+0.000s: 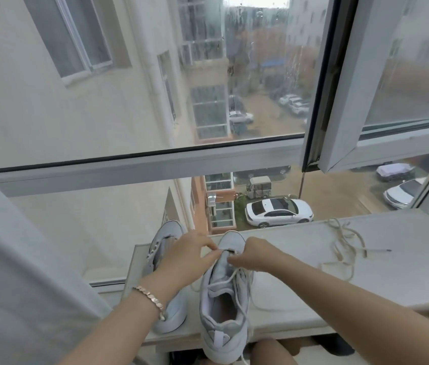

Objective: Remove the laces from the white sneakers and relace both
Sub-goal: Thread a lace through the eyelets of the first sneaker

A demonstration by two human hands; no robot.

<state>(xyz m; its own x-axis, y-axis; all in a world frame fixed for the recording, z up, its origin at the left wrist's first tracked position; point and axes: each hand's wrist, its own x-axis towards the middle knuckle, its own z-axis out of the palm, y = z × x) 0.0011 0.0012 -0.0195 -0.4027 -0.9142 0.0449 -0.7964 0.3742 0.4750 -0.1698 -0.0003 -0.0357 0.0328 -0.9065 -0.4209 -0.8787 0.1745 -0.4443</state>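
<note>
Shoe in the hands: one white sneaker (220, 281) stands on the window sill (313, 285), heel toward the person and toe toward the glass.
Its lace: the lace (235, 274) crosses only the holes near the toe. The rest hangs loose down the sides of this sneaker.
Left hand: the left hand (191, 256) pinches the lace at the toe holes, on the left side of this sneaker.
Right hand: the right hand (254, 255) has its fingers curled on the lace at the same holes, on the right side.
Other shoe: the second sneaker (167, 242) stands just to the left of this sneaker. I think it has no lace, but the arm hides part of it.
Loose lace: a pulled-out lace (345, 246) lies in a heap on the sill, well to the right of this sneaker.
Done so far: I think one lace is fully out.
Not sure: this lace may be going in or coming out. I cannot tell which.
Left to do: most of the holes on this sneaker, then all of the second sneaker.
In the way: the hanging lace ends could tangle. The heel sticks out over the sill edge, so this sneaker could tip.
Around: a bracelet (150, 296) is on the left wrist. Beyond the toe is a wet window, with a white car (279, 212) far below.
</note>
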